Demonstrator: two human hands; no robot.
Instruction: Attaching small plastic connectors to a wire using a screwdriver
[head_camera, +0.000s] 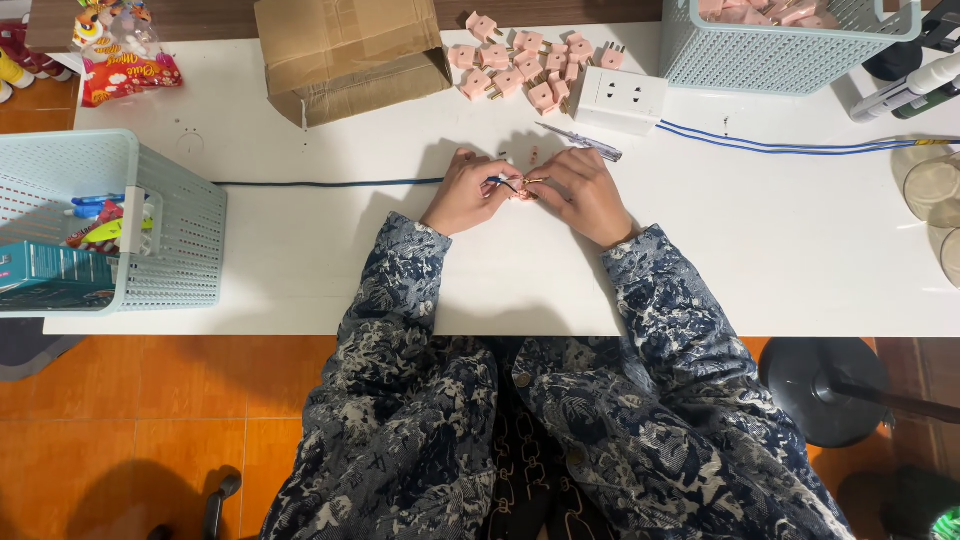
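My left hand and my right hand meet at the middle of the white table. Between the fingertips they pinch a small pink plug part and the bared end of a dark blue cable. The cable runs left from my left hand across the table. A small screwdriver lies just beyond my right hand. Two tiny loose parts lie on the table above my fingers.
Several pink plugs lie piled at the back, next to a white socket block with a blue cord. A cardboard box stands back left. Pale blue baskets sit at left and back right.
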